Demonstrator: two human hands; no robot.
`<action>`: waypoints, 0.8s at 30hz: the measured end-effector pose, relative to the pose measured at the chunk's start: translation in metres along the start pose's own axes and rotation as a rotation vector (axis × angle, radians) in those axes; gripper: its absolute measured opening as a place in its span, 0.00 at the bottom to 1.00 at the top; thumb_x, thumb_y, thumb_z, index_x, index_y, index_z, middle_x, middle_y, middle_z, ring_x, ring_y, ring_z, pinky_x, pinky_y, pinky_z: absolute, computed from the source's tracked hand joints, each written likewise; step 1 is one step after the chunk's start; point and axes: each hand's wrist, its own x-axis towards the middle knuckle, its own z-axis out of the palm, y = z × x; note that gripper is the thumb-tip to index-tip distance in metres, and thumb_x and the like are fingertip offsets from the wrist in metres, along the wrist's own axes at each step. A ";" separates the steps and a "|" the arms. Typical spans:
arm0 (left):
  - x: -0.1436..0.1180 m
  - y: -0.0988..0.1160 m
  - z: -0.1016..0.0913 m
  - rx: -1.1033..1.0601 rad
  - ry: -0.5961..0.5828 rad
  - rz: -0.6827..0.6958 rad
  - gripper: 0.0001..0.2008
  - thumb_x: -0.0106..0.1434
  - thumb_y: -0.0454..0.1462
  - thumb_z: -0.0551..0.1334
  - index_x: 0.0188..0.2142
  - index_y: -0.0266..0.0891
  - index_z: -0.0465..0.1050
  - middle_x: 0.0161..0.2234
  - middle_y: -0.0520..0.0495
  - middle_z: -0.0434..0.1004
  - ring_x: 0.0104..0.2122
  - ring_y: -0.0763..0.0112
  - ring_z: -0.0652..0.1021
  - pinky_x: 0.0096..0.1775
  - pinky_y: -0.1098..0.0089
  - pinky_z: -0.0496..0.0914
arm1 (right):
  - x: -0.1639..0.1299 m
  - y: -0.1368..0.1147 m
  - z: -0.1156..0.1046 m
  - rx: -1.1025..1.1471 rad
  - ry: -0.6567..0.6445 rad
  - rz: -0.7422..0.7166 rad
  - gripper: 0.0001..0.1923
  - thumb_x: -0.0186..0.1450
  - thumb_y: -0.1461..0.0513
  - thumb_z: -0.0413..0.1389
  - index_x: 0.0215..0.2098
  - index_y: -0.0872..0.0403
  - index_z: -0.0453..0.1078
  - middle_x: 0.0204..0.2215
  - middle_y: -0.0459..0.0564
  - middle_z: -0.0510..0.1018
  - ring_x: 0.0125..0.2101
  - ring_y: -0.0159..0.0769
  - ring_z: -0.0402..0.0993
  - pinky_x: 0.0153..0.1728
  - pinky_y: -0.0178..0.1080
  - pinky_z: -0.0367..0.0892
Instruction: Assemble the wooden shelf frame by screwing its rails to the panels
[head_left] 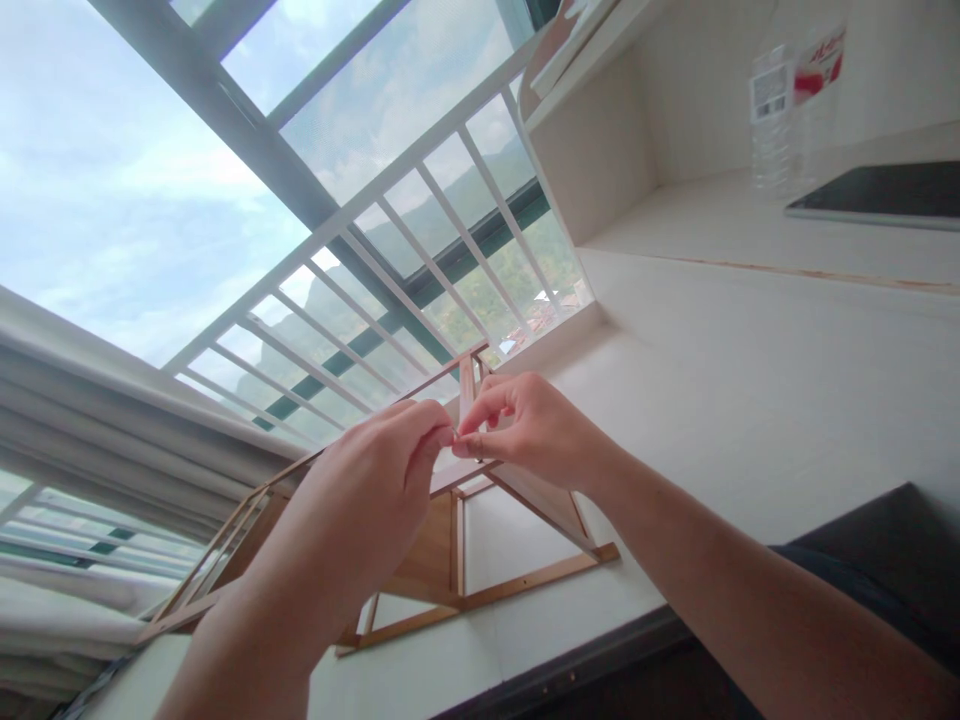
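Observation:
My left hand (397, 450) and my right hand (517, 425) meet at the middle of the view, fingertips pinched close together. Between them is something tiny that I cannot make out. Right below and behind the hands stands a brown wooden frame (525, 580) of thin bars with panels, tilted in the view. One of its upper bars (469, 480) passes just under my fingers. My left hand covers part of the frame, and its own fingers are partly hidden by its back.
The frame rests on a white desk (420, 670). On a shelf at the right are clear plastic bottles (772, 120) and a dark flat tablet (885, 195). Behind are a window with a white railing (405, 170) and a grey curtain (112, 430).

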 end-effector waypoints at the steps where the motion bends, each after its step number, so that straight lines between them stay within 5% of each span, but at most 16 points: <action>1: 0.000 -0.003 0.000 -0.018 0.000 0.041 0.16 0.71 0.43 0.52 0.29 0.42 0.70 0.28 0.52 0.74 0.30 0.69 0.72 0.33 0.69 0.61 | 0.000 0.000 -0.001 -0.004 -0.009 0.002 0.09 0.57 0.57 0.70 0.31 0.56 0.83 0.28 0.47 0.79 0.33 0.35 0.73 0.36 0.37 0.64; 8: 0.011 -0.031 0.002 -0.069 0.067 0.415 0.10 0.71 0.36 0.55 0.38 0.41 0.76 0.36 0.48 0.74 0.36 0.71 0.73 0.40 0.71 0.65 | 0.001 -0.004 -0.008 -0.017 -0.148 0.040 0.10 0.61 0.57 0.68 0.36 0.56 0.83 0.35 0.50 0.81 0.39 0.39 0.76 0.41 0.39 0.66; 15: 0.027 -0.059 0.016 -0.022 0.364 0.770 0.12 0.66 0.28 0.60 0.43 0.44 0.76 0.39 0.47 0.75 0.37 0.71 0.73 0.40 0.71 0.67 | 0.001 -0.008 -0.008 -0.078 -0.176 0.025 0.06 0.64 0.62 0.65 0.34 0.59 0.82 0.35 0.50 0.78 0.39 0.37 0.74 0.41 0.38 0.65; 20: 0.021 -0.053 0.019 -0.060 0.400 0.484 0.07 0.63 0.39 0.67 0.40 0.41 0.76 0.34 0.49 0.75 0.34 0.72 0.74 0.37 0.72 0.67 | 0.002 -0.008 -0.009 -0.048 -0.157 0.018 0.06 0.64 0.63 0.65 0.33 0.59 0.82 0.33 0.48 0.77 0.36 0.35 0.73 0.40 0.37 0.64; 24: 0.017 -0.038 0.020 -0.145 0.252 0.107 0.19 0.66 0.50 0.62 0.26 0.38 0.71 0.23 0.54 0.69 0.25 0.75 0.68 0.30 0.72 0.61 | 0.001 -0.007 -0.008 -0.031 -0.106 0.019 0.05 0.63 0.65 0.65 0.29 0.59 0.81 0.30 0.47 0.76 0.33 0.32 0.72 0.38 0.36 0.64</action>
